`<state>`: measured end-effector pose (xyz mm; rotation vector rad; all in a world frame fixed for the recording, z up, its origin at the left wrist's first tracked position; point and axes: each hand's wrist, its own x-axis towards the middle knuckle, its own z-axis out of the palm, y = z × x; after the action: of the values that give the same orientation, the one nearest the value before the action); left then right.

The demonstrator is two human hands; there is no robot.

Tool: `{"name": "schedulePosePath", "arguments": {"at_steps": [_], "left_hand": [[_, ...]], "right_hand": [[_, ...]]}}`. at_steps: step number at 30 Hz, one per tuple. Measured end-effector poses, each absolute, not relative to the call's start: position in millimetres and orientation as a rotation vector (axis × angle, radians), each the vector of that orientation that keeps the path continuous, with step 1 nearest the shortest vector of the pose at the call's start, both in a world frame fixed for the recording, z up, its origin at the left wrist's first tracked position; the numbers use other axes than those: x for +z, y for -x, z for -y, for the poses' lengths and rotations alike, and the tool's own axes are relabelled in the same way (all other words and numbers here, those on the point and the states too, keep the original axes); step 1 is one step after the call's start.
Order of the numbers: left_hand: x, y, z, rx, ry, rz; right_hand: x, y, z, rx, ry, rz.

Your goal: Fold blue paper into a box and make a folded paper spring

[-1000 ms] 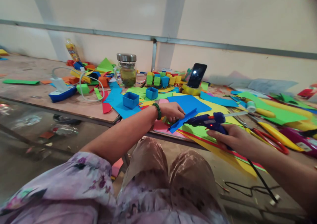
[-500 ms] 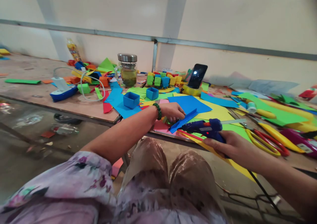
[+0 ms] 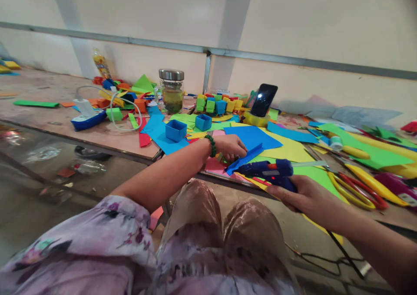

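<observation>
My left hand (image 3: 230, 146), with a green bead bracelet on the wrist, pinches a folded strip of blue paper (image 3: 245, 158) against the table's near edge. My right hand (image 3: 304, 195) grips a blue glue gun (image 3: 267, 171) whose nozzle points left at the near end of that strip. A clear glue stick juts from the gun's back. Coloured paper sheets lie under both hands.
Two small blue paper boxes (image 3: 176, 130) stand left of my hand. Behind them are a lidded glass jar (image 3: 171, 91), a row of coloured paper cubes (image 3: 217, 104) and a propped phone (image 3: 263, 100). Yellow and red scissors (image 3: 353, 187) lie at right. A charger with a white cable (image 3: 87, 114) lies left.
My right hand has brought the glue gun lower and to the left, closer to the end of the blue strip. My left hand has stayed on the strip.
</observation>
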<state>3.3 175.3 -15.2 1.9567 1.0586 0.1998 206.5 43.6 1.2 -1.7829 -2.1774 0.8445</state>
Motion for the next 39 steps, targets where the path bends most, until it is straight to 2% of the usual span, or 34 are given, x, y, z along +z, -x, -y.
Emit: {"name": "schedulePosePath", "arguments": {"at_steps": [24, 30, 39], "left_hand": [[-18.3, -4.0, -177.7, 0.2, -1.94, -1.059], [-15.8, -4.1, -175.1, 0.203, -1.933, -1.089], [-16.3, -4.0, -175.9, 0.203, -1.932, -1.069]], "right_hand": [[-1.3, -212.1, -50.6, 0.88, 1.782, 2.122], [-11.1, -247.0, -88.3, 0.758, 1.914, 1.866], [-4.0, -268.8, -106.8, 0.64, 1.882, 1.734]]}}
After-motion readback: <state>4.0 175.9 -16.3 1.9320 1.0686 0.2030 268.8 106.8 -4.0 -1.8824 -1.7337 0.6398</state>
